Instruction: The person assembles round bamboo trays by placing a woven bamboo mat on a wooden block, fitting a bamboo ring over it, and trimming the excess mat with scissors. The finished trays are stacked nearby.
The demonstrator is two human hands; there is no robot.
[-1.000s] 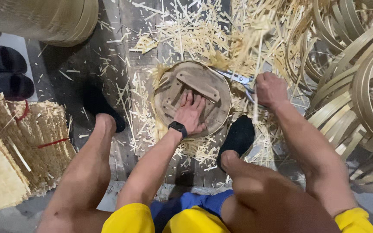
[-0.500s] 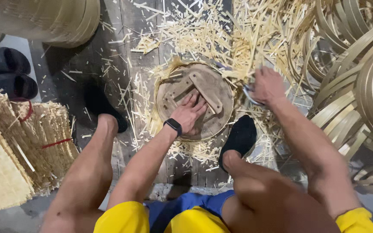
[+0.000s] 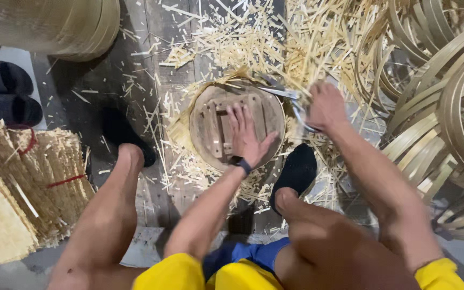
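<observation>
Pressing flat with spread fingers, the left hand (image 3: pixel 247 137) pins the round wooden slatted template (image 3: pixel 237 123) on the floor. The right hand (image 3: pixel 324 104) grips metal shears (image 3: pixel 291 99) at its upper-right rim. Judged progress: pale bamboo offcuts (image 3: pixel 232 43) surround it; fringe remains at the left edge.

Round wooden disc (image 3: pixel 216 129) flat on floor, metal shears (image 3: pixel 291 99) at its rim

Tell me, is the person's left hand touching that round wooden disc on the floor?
Touching: the head view shows the left hand lying flat, palm down, on the round wooden disc, no gap visible.
</observation>
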